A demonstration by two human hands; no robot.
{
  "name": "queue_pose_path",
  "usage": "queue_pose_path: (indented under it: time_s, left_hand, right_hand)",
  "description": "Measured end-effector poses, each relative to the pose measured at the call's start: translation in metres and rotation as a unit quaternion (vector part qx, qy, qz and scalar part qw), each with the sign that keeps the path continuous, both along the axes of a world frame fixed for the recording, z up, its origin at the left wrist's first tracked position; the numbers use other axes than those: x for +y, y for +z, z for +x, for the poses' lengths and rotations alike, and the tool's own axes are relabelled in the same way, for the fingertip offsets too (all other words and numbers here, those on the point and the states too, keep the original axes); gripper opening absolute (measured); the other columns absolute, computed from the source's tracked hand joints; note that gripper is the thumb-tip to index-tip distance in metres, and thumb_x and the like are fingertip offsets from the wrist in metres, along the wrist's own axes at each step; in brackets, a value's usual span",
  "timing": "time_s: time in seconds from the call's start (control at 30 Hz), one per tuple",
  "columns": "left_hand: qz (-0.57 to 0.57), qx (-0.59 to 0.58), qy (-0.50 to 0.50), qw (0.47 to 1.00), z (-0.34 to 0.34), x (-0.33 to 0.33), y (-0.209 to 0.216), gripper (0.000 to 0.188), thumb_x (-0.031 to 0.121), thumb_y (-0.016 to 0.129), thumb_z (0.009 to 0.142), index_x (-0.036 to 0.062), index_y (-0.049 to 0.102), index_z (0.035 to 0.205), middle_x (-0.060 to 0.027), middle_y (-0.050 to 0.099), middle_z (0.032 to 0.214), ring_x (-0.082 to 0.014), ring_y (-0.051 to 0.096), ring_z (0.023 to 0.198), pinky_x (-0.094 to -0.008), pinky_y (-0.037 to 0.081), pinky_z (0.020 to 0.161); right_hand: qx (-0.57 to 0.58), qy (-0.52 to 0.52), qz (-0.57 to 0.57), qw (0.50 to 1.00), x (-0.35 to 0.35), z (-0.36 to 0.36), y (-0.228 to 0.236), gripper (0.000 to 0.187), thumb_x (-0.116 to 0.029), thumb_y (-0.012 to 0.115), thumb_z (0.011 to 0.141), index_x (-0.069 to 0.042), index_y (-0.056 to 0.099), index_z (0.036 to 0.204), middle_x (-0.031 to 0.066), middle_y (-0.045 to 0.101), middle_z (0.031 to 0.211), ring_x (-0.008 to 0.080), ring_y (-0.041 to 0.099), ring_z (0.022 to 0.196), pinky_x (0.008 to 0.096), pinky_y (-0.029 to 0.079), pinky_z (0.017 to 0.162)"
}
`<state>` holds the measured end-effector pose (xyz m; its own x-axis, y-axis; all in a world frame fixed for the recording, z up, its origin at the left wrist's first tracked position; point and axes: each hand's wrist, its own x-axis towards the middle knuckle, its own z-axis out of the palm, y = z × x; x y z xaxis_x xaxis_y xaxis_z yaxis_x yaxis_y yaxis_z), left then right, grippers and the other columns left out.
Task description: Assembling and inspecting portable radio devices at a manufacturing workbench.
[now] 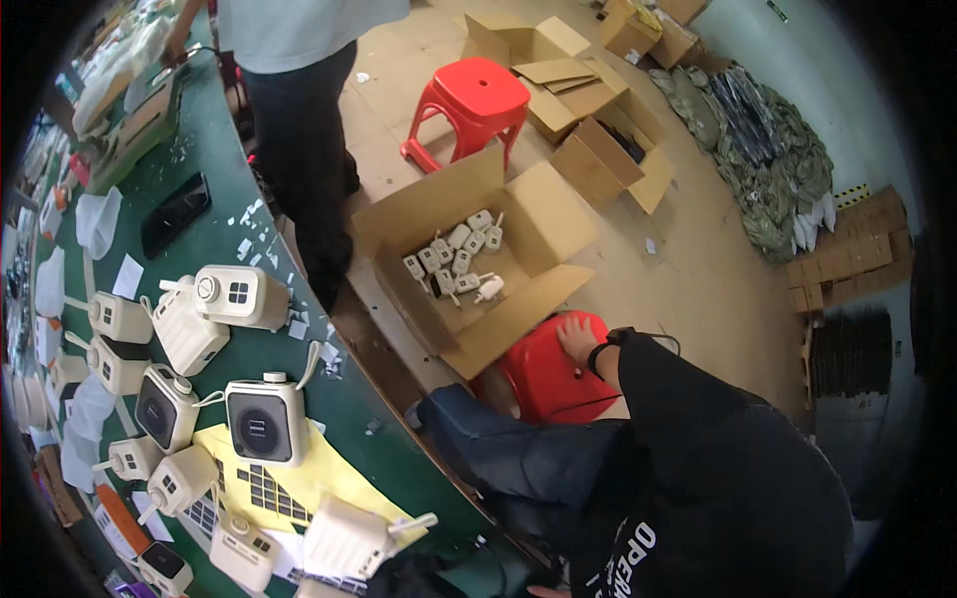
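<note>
My right hand (575, 339), with a black band at the wrist, lies with its fingers apart on the seat of a red plastic stool (543, 374) beside my leg. Only a sliver of my left hand (544, 591) shows at the bottom edge; its fingers are hidden. Beyond the stool, an open cardboard box (518, 324) holds several small cream devices (462, 237). Left of me, larger cream speaker-like devices (265, 423) with dark round grilles and straps crowd the green table. Some sit by a yellow sheet (349, 478) bearing dark square stickers.
A person (299, 120) in a light shirt stands at the table's far side. A black phone (175, 214) and paper scraps lie on the green tabletop (349, 399). Behind are another red stool (478, 95), open cartons (598, 159) and a green fabric heap (748, 149).
</note>
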<state>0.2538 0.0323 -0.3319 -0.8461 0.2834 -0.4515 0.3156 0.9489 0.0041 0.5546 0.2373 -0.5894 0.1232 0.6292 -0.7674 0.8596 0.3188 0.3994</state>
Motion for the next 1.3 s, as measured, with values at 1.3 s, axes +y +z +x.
queue_pose_path:
  time_s: [1.3]
  left_hand:
    - [0.235, 0.267, 0.25, 0.9, -0.135, -0.236, 0.025, 0.072, 0.04, 0.072, 0.069, -0.0092, 0.047, 0.116, -0.0285, 0.055, 0.106, -0.0377, 0.056, 0.097, -0.0361, 0.043, 0.085]
  right_hand:
    - [0.333, 0.411, -0.189, 0.827, 0.0, -0.17, -0.011, 0.03, -0.025, 0.048, 0.081, 0.0, 0.063, 0.09, 0.0166, 0.064, 0.09, 0.0332, 0.061, 0.084, 0.0394, 0.049, 0.071]
